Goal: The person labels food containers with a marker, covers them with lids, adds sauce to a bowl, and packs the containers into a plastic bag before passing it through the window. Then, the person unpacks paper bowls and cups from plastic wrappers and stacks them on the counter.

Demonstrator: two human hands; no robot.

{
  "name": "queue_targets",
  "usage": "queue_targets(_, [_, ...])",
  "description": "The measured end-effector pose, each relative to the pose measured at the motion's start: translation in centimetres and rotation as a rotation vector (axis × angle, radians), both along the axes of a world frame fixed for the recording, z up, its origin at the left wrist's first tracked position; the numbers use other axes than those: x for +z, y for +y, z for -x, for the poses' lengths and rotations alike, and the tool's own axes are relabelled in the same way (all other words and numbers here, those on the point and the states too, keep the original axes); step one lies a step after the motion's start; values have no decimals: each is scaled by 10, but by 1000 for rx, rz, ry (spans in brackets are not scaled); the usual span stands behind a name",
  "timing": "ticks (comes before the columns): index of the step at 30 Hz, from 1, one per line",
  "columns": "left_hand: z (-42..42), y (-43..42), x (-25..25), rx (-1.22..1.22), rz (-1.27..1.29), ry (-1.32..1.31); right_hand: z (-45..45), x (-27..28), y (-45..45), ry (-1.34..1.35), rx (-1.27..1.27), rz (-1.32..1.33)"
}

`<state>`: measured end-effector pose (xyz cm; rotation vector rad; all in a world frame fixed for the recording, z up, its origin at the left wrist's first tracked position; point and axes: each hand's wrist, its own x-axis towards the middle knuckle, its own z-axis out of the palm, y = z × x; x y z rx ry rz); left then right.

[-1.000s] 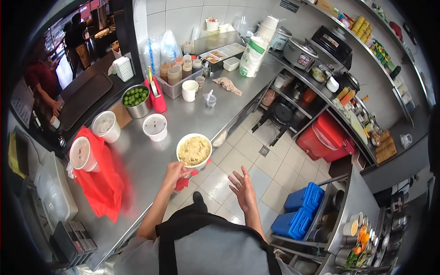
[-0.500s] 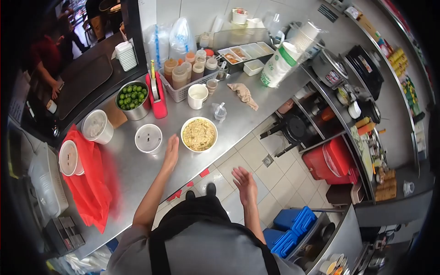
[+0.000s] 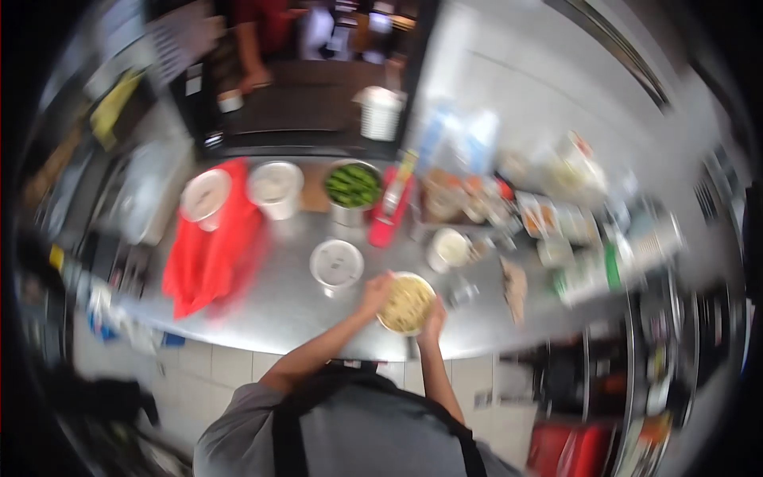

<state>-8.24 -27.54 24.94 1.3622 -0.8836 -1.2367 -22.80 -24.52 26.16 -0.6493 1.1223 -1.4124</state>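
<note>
Head view: the frame is motion-blurred, so fine detail is lost. Left hand and right hand grasp a white bowl from opposite sides, the left at the upper-left rim, the right along the right wall. Finger placement under the wall cannot be told. The bowl, filled with pale yellow food, is at the front part of the metal worktop; whether its base touches the surface is unclear.

Surroundings: a lidded white tub stands to the left of the bowl; a white cup stands beyond it, a crumpled cloth lies to the right. Farther left, a red bag is spread out.

Handling (judged): the bowl looks thin-walled and light in itself, its weight mostly the food. The wall probably flexes if squeezed and may be slippery if greasy. Best hold: both hands low on opposite walls, rim level, fingers clear of the food, gentle pressure.
</note>
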Motion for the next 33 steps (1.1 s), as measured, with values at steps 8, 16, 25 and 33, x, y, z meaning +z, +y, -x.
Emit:
queue_targets(8, [-18, 30, 103, 67, 613, -216, -5, 4, -25, -30, 47, -20])
queue_targets(16, [-166, 58, 171, 314, 558, 57, -12, 9, -36, 238, -9, 12])
queue_targets(25, [-520, 3, 210, 465, 338, -643, -35, 64, -17, 701, -366, 142])
queue_targets(33, [-772, -96, 179, 773, -113, -1541, -65, 93, 35, 781, -641, 101])
